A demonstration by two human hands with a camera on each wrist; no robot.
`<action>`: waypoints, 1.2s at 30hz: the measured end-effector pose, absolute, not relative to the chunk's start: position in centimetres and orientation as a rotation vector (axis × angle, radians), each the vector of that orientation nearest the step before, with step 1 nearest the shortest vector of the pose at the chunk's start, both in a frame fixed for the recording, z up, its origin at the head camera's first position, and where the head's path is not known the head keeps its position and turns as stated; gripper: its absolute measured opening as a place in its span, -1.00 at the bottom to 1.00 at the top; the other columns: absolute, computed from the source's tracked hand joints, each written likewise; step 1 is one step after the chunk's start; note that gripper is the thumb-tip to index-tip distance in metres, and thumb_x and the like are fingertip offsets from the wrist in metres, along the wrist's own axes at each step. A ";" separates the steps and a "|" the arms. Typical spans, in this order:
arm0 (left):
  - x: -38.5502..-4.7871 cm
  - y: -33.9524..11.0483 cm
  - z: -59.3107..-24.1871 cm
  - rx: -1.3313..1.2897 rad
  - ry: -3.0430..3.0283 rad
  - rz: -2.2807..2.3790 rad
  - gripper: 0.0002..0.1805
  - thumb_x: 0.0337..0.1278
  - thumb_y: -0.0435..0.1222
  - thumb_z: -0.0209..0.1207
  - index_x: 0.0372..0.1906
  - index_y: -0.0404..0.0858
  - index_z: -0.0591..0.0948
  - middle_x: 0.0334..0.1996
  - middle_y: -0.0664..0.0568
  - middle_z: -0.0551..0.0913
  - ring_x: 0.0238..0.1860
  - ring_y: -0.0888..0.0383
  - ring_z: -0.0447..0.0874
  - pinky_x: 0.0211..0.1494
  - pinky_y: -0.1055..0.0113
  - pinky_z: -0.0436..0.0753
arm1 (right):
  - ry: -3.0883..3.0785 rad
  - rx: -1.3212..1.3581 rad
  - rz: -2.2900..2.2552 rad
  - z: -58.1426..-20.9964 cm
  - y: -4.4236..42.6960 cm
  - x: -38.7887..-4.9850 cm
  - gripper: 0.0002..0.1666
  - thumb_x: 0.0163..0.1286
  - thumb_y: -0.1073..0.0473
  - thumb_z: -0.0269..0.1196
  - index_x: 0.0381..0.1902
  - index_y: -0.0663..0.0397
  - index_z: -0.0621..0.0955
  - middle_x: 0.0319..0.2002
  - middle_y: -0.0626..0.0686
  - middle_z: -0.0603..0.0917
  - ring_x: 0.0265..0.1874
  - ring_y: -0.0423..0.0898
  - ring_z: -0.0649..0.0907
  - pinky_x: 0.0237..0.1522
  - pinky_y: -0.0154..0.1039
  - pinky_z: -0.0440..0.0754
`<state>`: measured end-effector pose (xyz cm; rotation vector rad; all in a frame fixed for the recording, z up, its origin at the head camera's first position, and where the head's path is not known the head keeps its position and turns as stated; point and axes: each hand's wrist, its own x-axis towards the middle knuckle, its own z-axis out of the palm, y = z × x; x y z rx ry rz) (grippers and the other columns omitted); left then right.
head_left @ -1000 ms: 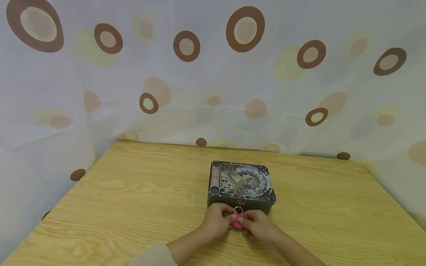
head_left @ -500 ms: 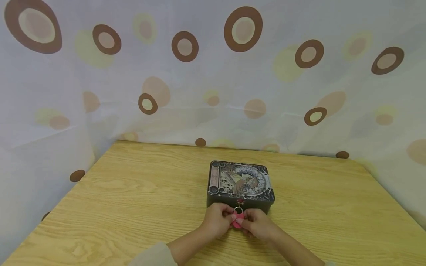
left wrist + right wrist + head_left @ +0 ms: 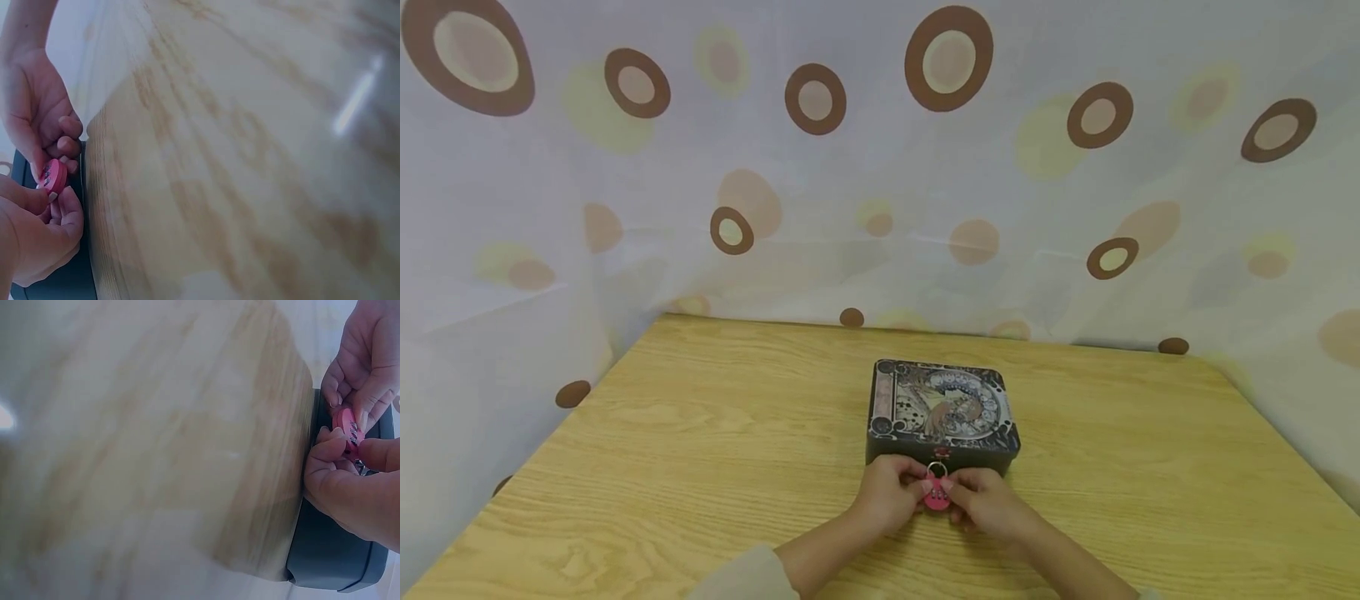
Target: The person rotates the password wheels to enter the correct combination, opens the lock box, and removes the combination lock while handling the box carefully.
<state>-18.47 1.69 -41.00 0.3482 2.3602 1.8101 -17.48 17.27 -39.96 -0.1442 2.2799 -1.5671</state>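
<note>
A: What is best given by the head view?

B: The printed lid of the dark box (image 3: 943, 408) is laid out there in full, and a small red catch (image 3: 941, 452) is seen at the middle of its near side. On the far side of the counter (image 3: 662, 450), a curtain (image 3: 850, 192) patterned with brown rings is shown.

A: And by the wrist views?

B: The pink padlock (image 3: 55, 176) is seen there at a slant, so its thickness and a row of dark marks on its face are revealed. The bent fingers around it, partly hidden from above, are also brought into sight.

A: How are the hands held?

B: Both are nearly closed. The left edge of the padlock is pinched by the left hand (image 3: 883, 497), with the thumb laid on its face; the right edge is pinched by the right hand (image 3: 988, 504) in the same manner.

A: Where is the padlock placed, then?

B: It is held between the two hands, just on the near side of the box. Its metal shackle (image 3: 937, 468) is turned toward the catch; whether it is hooked through cannot be told.
</note>
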 end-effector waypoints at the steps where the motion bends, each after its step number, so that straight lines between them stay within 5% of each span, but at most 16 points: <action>1: -18.5 1.7 -41.0 0.351 2.362 1.808 -0.92 0.06 -0.53 0.16 -0.36 -0.54 0.59 -0.54 -0.13 0.61 -0.56 0.23 0.52 -0.53 0.46 0.62 | 2.283 -0.145 -1.562 -40.0 17.3 -17.5 -0.68 0.44 0.26 -0.07 -0.25 0.49 0.50 -0.63 -0.07 0.43 -0.60 -0.22 0.42 -0.60 -0.44 0.37; 36: -18.4 1.7 -40.8 0.360 2.380 1.787 -0.92 0.06 -0.53 0.17 -0.39 -0.53 0.60 -0.55 -0.14 0.61 -0.59 0.24 0.50 -0.57 0.47 0.59 | 2.323 -0.204 -1.499 -40.2 17.0 -17.3 -0.76 0.38 0.30 0.03 -0.36 0.44 0.49 -0.64 -0.08 0.41 -0.61 -0.21 0.40 -0.62 -0.43 0.36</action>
